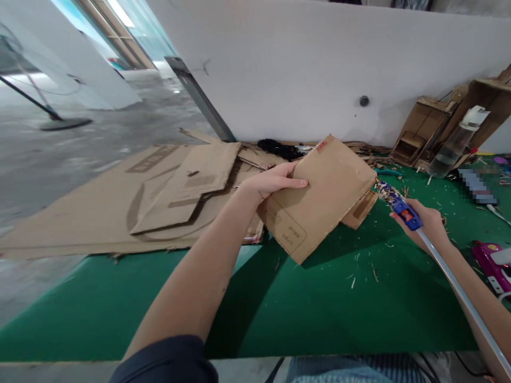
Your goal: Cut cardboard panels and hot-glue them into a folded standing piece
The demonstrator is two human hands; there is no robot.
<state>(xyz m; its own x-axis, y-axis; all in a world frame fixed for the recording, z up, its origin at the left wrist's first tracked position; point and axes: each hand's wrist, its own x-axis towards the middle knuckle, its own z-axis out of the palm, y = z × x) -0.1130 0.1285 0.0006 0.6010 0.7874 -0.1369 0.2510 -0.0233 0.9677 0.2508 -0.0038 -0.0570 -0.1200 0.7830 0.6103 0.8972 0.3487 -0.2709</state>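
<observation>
My left hand (275,181) grips a flat cardboard piece (319,197) by its left edge, thumb on top, holding it tilted above the green table. Printed marks show near its lower corner, and a smaller cardboard part (360,209) juts out beneath its right side. In my right hand (427,223) is a blue hot glue gun (405,211), with a long clear glue stick (459,276) running out of its back. Its nozzle, covered in bits of debris, is at the right corner of the cardboard piece; whether they touch I cannot tell.
Large cardboard sheets (99,197) lie on the left of the green table (319,314). At the right stand a cardboard construction (423,127) and a clear bottle (455,143), near a phone (478,186) and a magenta power strip (489,266). A white panel (299,69) rises behind.
</observation>
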